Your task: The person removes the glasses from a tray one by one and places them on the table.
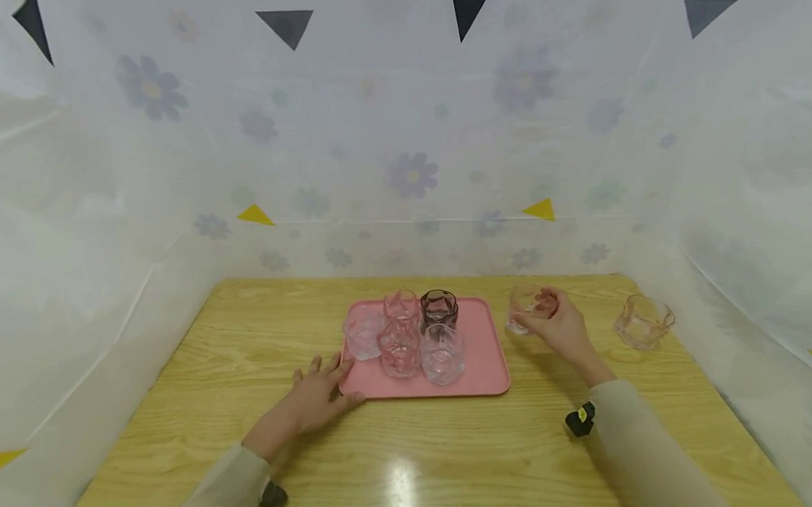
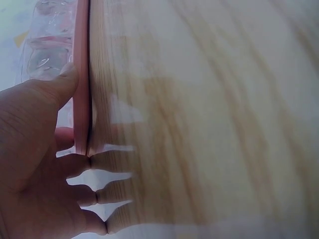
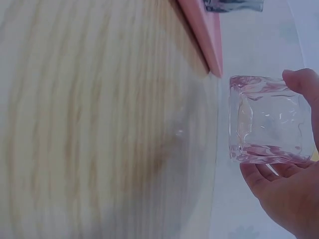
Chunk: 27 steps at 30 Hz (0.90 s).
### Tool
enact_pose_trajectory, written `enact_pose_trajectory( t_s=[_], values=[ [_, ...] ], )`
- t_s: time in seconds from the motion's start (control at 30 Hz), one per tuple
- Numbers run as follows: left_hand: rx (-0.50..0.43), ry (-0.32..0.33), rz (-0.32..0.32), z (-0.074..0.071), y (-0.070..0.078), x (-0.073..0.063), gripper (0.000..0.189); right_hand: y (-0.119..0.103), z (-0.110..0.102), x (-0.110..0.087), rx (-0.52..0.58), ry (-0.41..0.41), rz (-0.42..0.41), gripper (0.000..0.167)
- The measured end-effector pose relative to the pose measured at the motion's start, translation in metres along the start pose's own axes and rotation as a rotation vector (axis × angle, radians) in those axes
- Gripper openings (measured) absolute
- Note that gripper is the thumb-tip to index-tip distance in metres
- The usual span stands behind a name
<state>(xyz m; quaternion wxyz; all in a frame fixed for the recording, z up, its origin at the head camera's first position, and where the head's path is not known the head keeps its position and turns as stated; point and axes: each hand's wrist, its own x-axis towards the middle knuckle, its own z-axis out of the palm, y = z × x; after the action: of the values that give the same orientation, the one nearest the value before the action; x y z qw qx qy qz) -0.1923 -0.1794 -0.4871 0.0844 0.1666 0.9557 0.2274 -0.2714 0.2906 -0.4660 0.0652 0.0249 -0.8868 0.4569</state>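
Observation:
My right hand [image 1: 564, 330] grips a clear, faintly pink drinking glass [image 1: 526, 308] just right of the pink tray [image 1: 486, 361]. In the right wrist view, thumb and fingers hold this glass [image 3: 269, 119] from opposite sides, near its rim. My left hand [image 1: 317, 396] lies at the tray's front left corner with fingers spread. Its thumb [image 2: 67, 82] touches the tray's rim in the left wrist view, and its other fingertips reach the tabletop beside the corner. On the tray stand a dark glass [image 1: 439, 305], pinkish glasses [image 1: 399, 350] and clear glasses [image 1: 442, 359], grouped toward the left.
An amber-tinted glass [image 1: 643, 323] stands alone on the wooden table [image 1: 439, 456], near the right edge. White flower-patterned sheeting [image 1: 410, 134] encloses the table at the back and both sides.

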Motion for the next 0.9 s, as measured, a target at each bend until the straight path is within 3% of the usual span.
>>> enact_pose_trajectory(
  t_s=[0.27,0.5,0.73,0.9],
  values=[
    [-0.006,0.003,0.002,-0.001,0.002,-0.001,0.079,0.016,-0.02,-0.013,-0.024,0.017,0.03,0.094],
    [-0.015,0.076,0.069,0.011,-0.011,0.002,0.085,0.029,-0.035,-0.019,0.001,0.043,0.043,0.093],
    [-0.014,0.009,-0.002,0.0,0.002,-0.003,0.08,0.035,-0.048,-0.027,-0.028,0.079,0.043,0.091],
    [-0.024,0.02,0.003,0.0,0.002,-0.002,0.078,0.043,-0.057,-0.03,-0.059,0.074,0.075,0.094]
  ],
)
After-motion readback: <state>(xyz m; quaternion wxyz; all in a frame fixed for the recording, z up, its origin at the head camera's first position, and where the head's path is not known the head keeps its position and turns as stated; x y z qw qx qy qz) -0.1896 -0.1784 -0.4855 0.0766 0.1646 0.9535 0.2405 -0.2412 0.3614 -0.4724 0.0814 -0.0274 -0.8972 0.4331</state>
